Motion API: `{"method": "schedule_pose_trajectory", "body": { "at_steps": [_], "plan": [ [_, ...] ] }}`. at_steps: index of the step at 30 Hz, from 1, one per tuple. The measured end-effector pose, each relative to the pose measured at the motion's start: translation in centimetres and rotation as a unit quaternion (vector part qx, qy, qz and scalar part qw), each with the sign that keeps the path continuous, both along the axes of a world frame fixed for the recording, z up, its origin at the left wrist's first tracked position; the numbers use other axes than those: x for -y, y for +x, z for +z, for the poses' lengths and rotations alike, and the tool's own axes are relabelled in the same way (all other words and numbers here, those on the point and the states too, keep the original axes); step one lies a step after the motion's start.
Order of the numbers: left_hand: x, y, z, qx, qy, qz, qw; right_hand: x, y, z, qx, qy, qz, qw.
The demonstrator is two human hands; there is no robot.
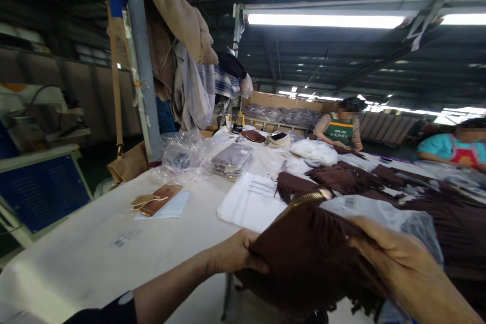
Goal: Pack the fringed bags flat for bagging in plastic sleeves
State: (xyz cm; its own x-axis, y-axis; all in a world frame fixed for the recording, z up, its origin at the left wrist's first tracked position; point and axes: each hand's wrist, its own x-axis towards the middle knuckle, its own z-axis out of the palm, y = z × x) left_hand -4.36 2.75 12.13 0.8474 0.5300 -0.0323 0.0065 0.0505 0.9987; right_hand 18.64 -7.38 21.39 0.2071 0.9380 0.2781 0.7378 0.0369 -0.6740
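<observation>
A dark brown fringed bag (315,253) with a gold chain strap (307,198) is held low in front of me. My left hand (231,253) grips its left edge, thumb on top. From the right, my right hand (398,258) lies over the bag's top, fingers curled on it. A clear plastic sleeve (395,217) lies just behind the bag, partly under my right hand.
On the white table (76,258) lie a white folded cloth (250,202), a brown phone-like item on paper (159,200), plastic bags (182,154), a stack of packed grey pieces (232,158) and more brown fringed bags (341,174). Two co-workers (341,126) (455,147) sit at the far side. Clothes hang on a post (142,61).
</observation>
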Motion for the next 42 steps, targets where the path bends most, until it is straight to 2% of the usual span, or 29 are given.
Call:
{"method": "schedule_pose_trajectory", "body": {
  "at_steps": [2, 5, 6, 8, 10, 12, 13, 14, 16, 17, 18, 20, 22, 24, 26, 29, 31, 33, 37, 39, 41, 42],
  "plan": [
    [0.2, 0.6, 0.0, 0.036, -0.012, -0.008, 0.999, 0.0, 0.7, 0.1, -0.110, -0.010, -0.034, 0.993],
    [0.4, 1.3, -0.2, 0.032, -0.014, 0.014, 0.999, 0.1, 1.9, -1.1, -0.293, -0.015, -0.086, 0.952],
    [0.4, 1.4, -0.1, 0.004, -0.003, 0.029, 1.000, 0.1, 2.4, -1.8, -0.339, -0.023, -0.090, 0.936],
    [0.0, 1.7, 0.6, -0.111, 0.094, 0.043, 0.988, 0.4, 3.5, -3.1, -0.372, -0.052, -0.085, 0.923],
    [-0.7, 1.8, 1.9, -0.240, 0.238, 0.028, 0.941, 0.9, 4.5, -4.0, -0.303, -0.067, -0.101, 0.945],
    [-1.7, 2.0, 3.7, -0.311, 0.345, 0.003, 0.886, 1.6, 5.0, -4.2, -0.152, -0.009, -0.136, 0.979],
    [-2.2, 2.2, 4.6, -0.323, 0.370, -0.010, 0.871, 1.9, 4.8, -4.0, -0.055, 0.047, -0.137, 0.988],
    [-2.6, 2.5, 5.4, -0.328, 0.387, -0.024, 0.861, 2.0, 4.3, -3.7, 0.044, 0.108, -0.117, 0.986],
    [-3.0, 3.2, 6.7, -0.342, 0.427, -0.057, 0.835, 1.8, 2.6, -3.1, 0.224, 0.178, -0.019, 0.958],
    [-3.1, 3.6, 7.3, -0.347, 0.443, -0.070, 0.824, 1.4, 1.5, -2.8, 0.292, 0.163, 0.033, 0.942],
    [-3.1, 4.0, 7.8, -0.353, 0.458, -0.083, 0.812, 0.7, 0.5, -2.5, 0.335, 0.110, 0.071, 0.933],
    [-2.9, 4.5, 8.5, -0.373, 0.492, -0.121, 0.777, -0.8, -1.2, -2.1, 0.367, -0.051, 0.104, 0.923],
    [-2.9, 4.5, 8.9, -0.397, 0.518, -0.169, 0.738, -2.1, -1.9, -2.0, 0.344, -0.183, 0.131, 0.911],
    [-3.2, 3.8, 8.9, -0.425, 0.526, -0.202, 0.708, -2.8, -1.9, -2.2, 0.297, -0.238, 0.163, 0.910],
    [-3.7, 3.0, 8.5, -0.453, 0.513, -0.207, 0.699, -3.1, -1.4, -2.4, 0.259, -0.253, 0.170, 0.916],
    [-4.7, 2.1, 8.0, -0.485, 0.506, -0.198, 0.685, -3.7, -0.4, -2.5, 0.294, -0.246, 0.161, 0.909],
    [-5.6, 2.0, 8.6, -0.491, 0.533, -0.165, 0.669, -4.6, 0.2, -1.9, 0.338, -0.224, 0.154, 0.901],
    [-6.5, 2.1, 10.0, -0.489, 0.581, -0.108, 0.642, -5.7, 0.7, -0.5, 0.371, -0.199, 0.130, 0.898],
    [-8.2, 2.1, 14.0, -0.466, 0.672, 0.002, 0.576, -7.6, 1.8, 3.2, 0.429, -0.150, 0.042, 0.890],
    [-8.7, 1.4, 15.2, -0.451, 0.706, 0.044, 0.545, -8.0, 2.3, 4.2, 0.463, -0.104, 0.004, 0.880],
    [-8.9, 0.3, 15.0, -0.439, 0.738, 0.069, 0.507, -7.8, 2.4, 3.7, 0.499, -0.028, -0.002, 0.866],
    [-8.8, -0.4, 14.1, -0.433, 0.760, 0.073, 0.479, -7.4, 2.4, 2.7, 0.512, 0.019, 0.013, 0.859]
  ]
}}
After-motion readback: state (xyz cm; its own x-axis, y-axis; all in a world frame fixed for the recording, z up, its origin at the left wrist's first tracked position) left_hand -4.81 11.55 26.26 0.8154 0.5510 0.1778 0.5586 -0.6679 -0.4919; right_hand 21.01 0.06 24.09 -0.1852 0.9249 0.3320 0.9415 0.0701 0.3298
